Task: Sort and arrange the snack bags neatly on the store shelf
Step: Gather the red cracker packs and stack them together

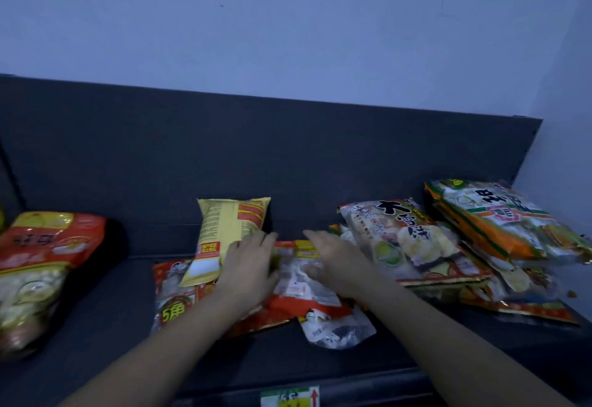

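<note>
Snack bags lie on a dark shelf point(112, 326). A yellow bag point(224, 233) leans tilted over a red and clear bag point(179, 297) at the middle. My left hand point(248, 265) rests flat against the yellow bag's right side, fingers spread. My right hand point(333, 262) presses down on a red and white bag point(304, 291), fingers apart. To the right, a clear bag with black characters point(400, 240) tops a messy pile, beside an orange and green bag point(493, 220). At far left stands a red and yellow bag point(41, 265).
The shelf's dark back panel point(288, 150) rises behind the bags, with a pale wall point(288, 22) above. A price label point(290, 397) sits on the shelf's front edge. Bare shelf shows between the left bag and the middle heap.
</note>
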The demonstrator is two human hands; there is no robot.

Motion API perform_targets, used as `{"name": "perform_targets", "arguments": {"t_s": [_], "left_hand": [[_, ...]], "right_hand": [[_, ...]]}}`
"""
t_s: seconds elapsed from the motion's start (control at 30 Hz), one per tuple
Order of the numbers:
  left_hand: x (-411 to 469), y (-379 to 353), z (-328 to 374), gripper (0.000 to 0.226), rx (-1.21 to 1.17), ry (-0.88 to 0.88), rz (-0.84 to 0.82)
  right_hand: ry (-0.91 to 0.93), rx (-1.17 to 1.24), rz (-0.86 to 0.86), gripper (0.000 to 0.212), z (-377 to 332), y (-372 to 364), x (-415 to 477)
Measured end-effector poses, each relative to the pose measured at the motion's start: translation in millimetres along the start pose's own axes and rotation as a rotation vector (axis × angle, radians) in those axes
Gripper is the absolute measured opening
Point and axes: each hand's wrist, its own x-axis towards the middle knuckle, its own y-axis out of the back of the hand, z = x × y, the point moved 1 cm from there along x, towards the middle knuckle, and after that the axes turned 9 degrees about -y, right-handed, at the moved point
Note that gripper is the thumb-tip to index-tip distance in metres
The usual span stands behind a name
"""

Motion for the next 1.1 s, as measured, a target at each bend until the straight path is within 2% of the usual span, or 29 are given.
{"name": "perform_targets", "arguments": {"t_s": [0.1, 0.27, 0.37, 0.53, 0.7, 0.9, 1.0, 1.1], "left_hand": [[-58, 18, -61, 0.060, 0.039, 0.109, -0.002], [-172, 51, -154, 0.061, 0.131, 0.379, -0.047], [-236, 73, -200, 0.059, 0.188, 0.540, -0.057], [-322, 95, -263, 0.066, 0.231, 0.739, -0.114], [-366, 98, -311, 0.071, 0.222, 0.847, -0.213], [-373, 76, -348, 0.087, 0.108, 0.923, -0.285], [-368, 71, -363, 0.103, 0.018, 0.977, -0.276], [-364, 63, -373, 0.114, -0.123, 1.027, -0.212]], "right_hand": [[0.097, 0.035, -0.107, 0.069, -72, -16, 7], [0.281, 0.075, -0.173, 0.065, -191, -46, 20], [0.377, 0.078, -0.209, 0.070, -261, -64, 23], [0.444, 0.150, -0.307, 0.066, -354, -94, 25], [0.418, 0.180, -0.343, 0.063, -410, -120, 35], [0.400, 0.248, -0.335, 0.112, -447, -134, 57], [0.462, 0.160, -0.295, 0.116, -463, -141, 69], [0.447, 0.100, -0.277, 0.115, -473, -149, 77]]}}
